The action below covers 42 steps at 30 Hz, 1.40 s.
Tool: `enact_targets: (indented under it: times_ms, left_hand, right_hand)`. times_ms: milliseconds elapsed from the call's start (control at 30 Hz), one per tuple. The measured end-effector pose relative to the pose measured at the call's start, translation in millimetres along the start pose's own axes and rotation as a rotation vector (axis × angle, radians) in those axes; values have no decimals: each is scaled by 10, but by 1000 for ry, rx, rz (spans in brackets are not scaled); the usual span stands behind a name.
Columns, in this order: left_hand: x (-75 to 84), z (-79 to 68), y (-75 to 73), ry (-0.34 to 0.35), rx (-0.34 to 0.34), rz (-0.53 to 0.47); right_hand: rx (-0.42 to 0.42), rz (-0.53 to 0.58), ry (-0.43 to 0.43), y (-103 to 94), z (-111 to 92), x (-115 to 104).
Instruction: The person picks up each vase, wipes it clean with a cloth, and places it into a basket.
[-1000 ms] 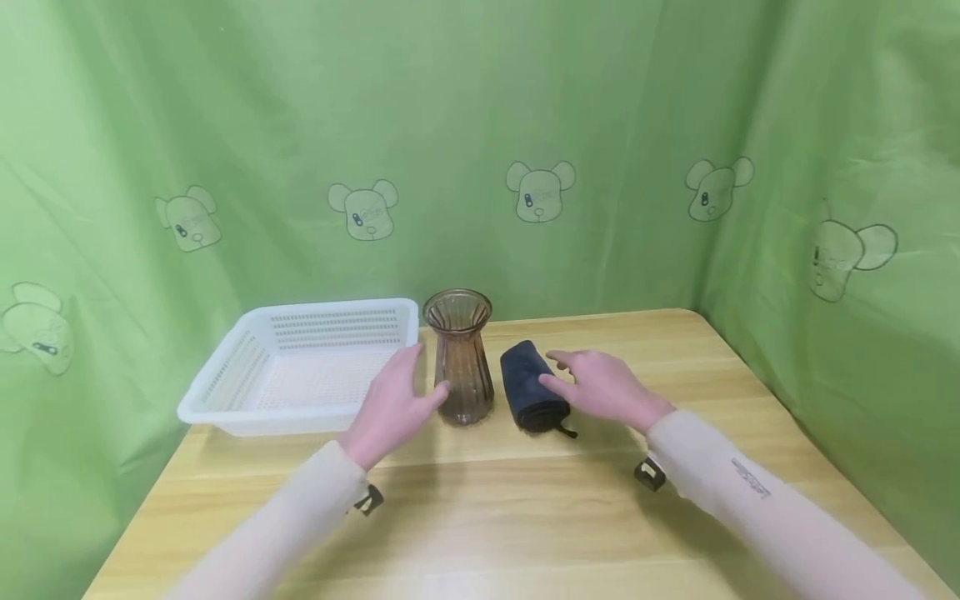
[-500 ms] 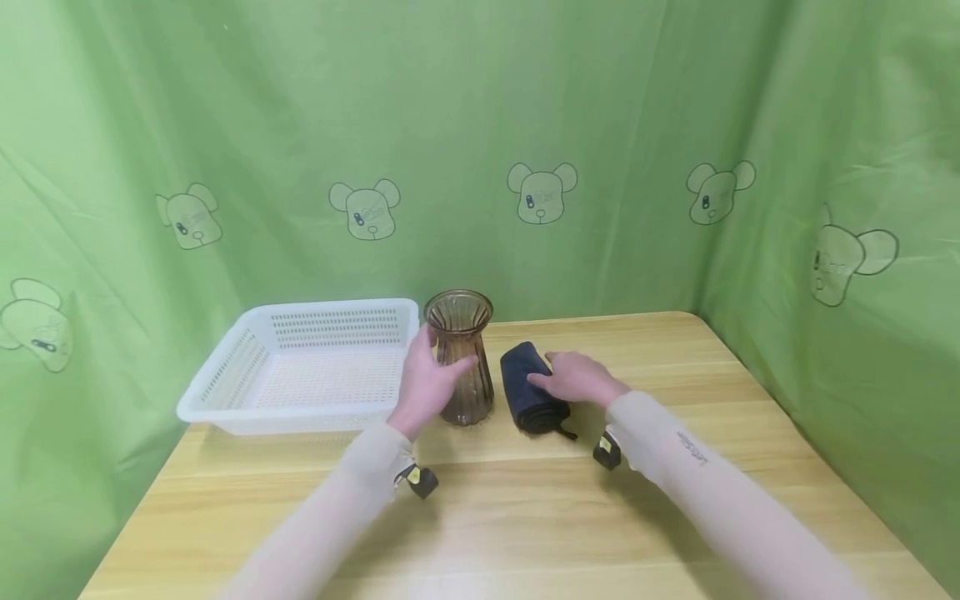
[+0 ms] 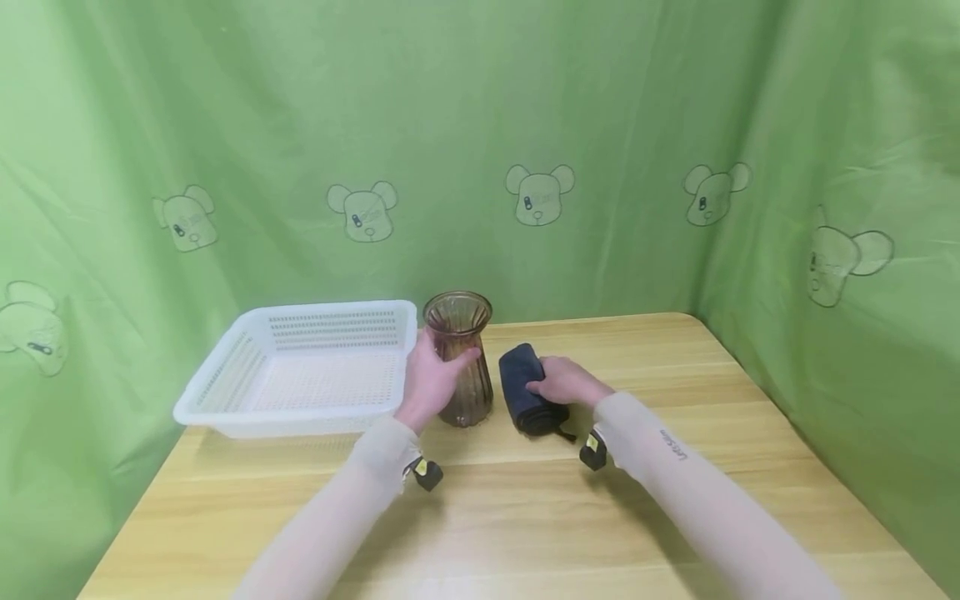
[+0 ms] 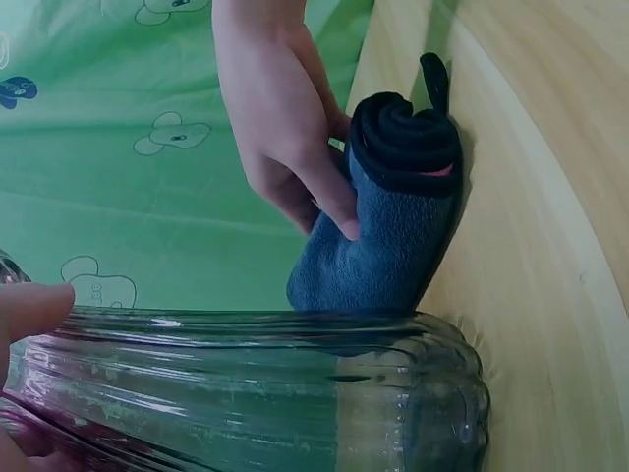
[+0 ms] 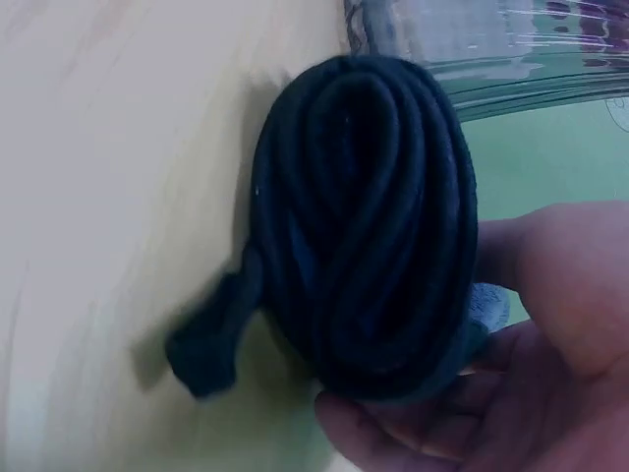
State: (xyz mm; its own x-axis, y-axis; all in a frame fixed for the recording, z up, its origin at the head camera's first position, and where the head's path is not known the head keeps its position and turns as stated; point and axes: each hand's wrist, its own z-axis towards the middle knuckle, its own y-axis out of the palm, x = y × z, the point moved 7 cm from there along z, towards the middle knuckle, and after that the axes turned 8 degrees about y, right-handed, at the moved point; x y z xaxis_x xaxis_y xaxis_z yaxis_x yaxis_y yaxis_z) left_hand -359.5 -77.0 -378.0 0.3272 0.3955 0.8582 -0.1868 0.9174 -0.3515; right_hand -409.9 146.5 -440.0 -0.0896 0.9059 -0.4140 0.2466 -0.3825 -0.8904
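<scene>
The glass vase (image 3: 468,385) is gripped at its left side by the left hand (image 3: 430,382); the thumb is laid across the front, while the other fingers are mostly hidden behind the glass. The vase is stood upright on the desk (image 3: 517,525), and in the left wrist view its top and most of that hand are cut off by the frame edge. The rolled towel (image 3: 521,387), set on the desk just right of the vase, is held from its right side by the right hand (image 3: 570,382), with the thumb pressed on the upper face; the fingertips are partly covered by the roll. Its dark loop (image 5: 208,339) is blurred in the right wrist view. Part of the near right rim of the white basket (image 3: 288,417) is hidden by the left hand, and whether the two touch cannot be told. Both sleeves (image 3: 337,512) are cut off below.
</scene>
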Motion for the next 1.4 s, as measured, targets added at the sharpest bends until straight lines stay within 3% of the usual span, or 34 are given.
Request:
enact_targets:
  times_ms: [300,467,600,800,933,1067,1233,1400]
  left_hand:
    - [5,-12,32,17,-19,6]
    - [5,-16,11,31,-6,-7]
    - [8,0,12,55,-7,2]
    - [10,-2,12,80,9,12]
    - [-5,-21,20,90,19,20]
    - [2,-36,5,92,29,22]
    - [19,-18,-19,109,44,25]
    - [-1,-21,-19,116,59,41]
  right_hand:
    - [40,279,-56,-54,-45,-65]
    - [68,465,-91,-200,-123,-245]
    - [144,531,-106,-371,-200,-413]
    - [245,472,-150,-489,-297,-648]
    - [292,377,-238,-438,-341,-782]
    - [285,282,-294,-316,-363,-881]
    - [249,161,-230,-114,-309,-829]
    - [168,107,-191,135,-242,-712]
